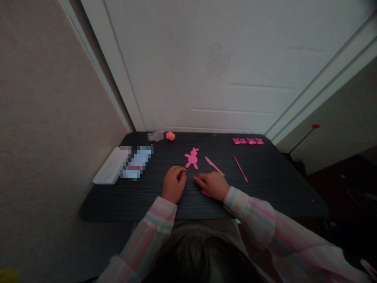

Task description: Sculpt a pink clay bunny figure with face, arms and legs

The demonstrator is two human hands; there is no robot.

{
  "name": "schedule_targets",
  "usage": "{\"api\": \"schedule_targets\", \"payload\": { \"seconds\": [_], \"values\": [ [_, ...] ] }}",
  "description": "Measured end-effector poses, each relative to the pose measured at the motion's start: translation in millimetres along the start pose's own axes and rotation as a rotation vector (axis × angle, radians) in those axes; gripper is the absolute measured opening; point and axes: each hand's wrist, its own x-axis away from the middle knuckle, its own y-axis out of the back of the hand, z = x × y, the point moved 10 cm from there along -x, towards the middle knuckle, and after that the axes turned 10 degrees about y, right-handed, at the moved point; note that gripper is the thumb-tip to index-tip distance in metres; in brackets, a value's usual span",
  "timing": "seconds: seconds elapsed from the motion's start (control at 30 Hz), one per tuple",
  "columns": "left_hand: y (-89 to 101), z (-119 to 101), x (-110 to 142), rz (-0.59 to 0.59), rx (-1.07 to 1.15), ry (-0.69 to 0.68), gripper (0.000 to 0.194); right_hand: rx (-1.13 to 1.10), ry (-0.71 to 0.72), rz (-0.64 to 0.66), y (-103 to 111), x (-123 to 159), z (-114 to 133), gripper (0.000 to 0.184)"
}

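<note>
A flat pink clay rabbit (193, 159) lies on the dark table, its ears toward the back. Just below it on the left, my left hand (173, 184) rests with curled fingers, thumb and fingertips close together; a hint of pink shows at the tips, too small to name. My right hand (213, 184) lies below and right of the rabbit, fingers bent together and pointing left. Under its palm side a pink piece (206, 193) sticks out, mostly hidden. A pink clay knife (214, 166) lies just beyond the right hand, with a thin pink modelling stick (240, 169) farther right.
Several pink pieces (248, 141) stand in a row at the back right. At the back left are an orange clay lump (170, 136) and a clear plastic wrapper (156, 136). A white case (108, 167) and a blurred packet (138, 163) lie left. A white door (182, 59) borders the table (132, 200).
</note>
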Motion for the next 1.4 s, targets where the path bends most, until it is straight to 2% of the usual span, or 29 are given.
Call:
{"api": "schedule_targets", "payload": {
  "seconds": [0.17,0.47,0.77,1.0,1.1,1.27,1.4],
  "values": [
    [1.6,-1,0,-0.006,-0.001,-0.003,0.014,-0.012,-0.022,-0.006,2,-1,-6,0.047],
    [-2.9,3,-1,0.013,0.009,0.026,0.014,-0.026,0.058,0.016,-10,-5,5,0.042],
    [4.5,-1,0,-0.025,0.011,-0.011,0.014,-0.053,-0.061,-0.065,-1,-2,-12,0.048],
    [0.5,0,1,-0.004,-0.009,-0.004,0.015,-0.079,-0.018,-0.058,-3,1,3,0.039],
    [-4.4,-2,1,0.033,-0.029,-0.022,0.015,-0.127,-0.035,-0.083,-3,1,3,0.037],
    [-16.8,-11,6,0.141,-0.065,-0.109,0.015,-0.247,-0.14,-0.203,9,9,-31,0.04],
    [-37.3,-26,18,0.325,-0.087,-0.237,0.02,-0.254,-0.273,-0.313,17,26,-74,0.031]
  ]
}}
